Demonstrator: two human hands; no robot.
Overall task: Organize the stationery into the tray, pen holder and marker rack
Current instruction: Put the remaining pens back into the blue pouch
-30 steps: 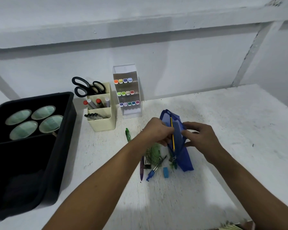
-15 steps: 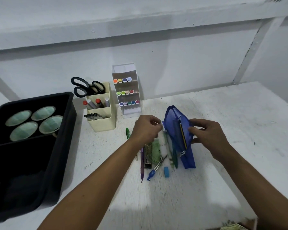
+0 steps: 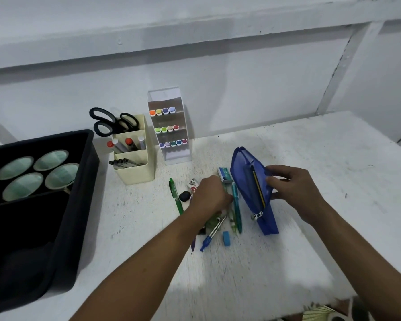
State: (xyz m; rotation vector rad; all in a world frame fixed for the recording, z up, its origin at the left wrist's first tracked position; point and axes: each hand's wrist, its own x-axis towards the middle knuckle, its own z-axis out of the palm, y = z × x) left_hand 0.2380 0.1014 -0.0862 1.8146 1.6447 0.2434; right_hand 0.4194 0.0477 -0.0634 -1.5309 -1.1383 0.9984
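My right hand [image 3: 292, 188] grips the side of a blue mesh pencil pouch [image 3: 250, 188], which stands unzipped with a yellow-striped pencil [image 3: 258, 188] inside. My left hand [image 3: 210, 198] rests curled over the loose pile on the white table; whether it holds anything is hidden. Around it lie a green pen [image 3: 176, 196], a teal pen [image 3: 236, 205], a blue pen [image 3: 210, 235], a black eraser [image 3: 184, 196], a blue eraser [image 3: 226, 238] and a staples box [image 3: 225, 175]. The cream pen holder [image 3: 134, 163], clear marker rack [image 3: 169, 126] and black tray [image 3: 79, 193] stand to the left.
Black scissors [image 3: 109, 123] stick out of the pen holder's back. Several round green-lined cups [image 3: 23, 184] fill the tray's far section. A white wall runs behind. The table's near edge is at bottom right.
My left hand left the pouch's mouth and dropped onto the pile. More items now lie beside the pouch, among them the staples box and teal pen. The pouch shifted slightly right.
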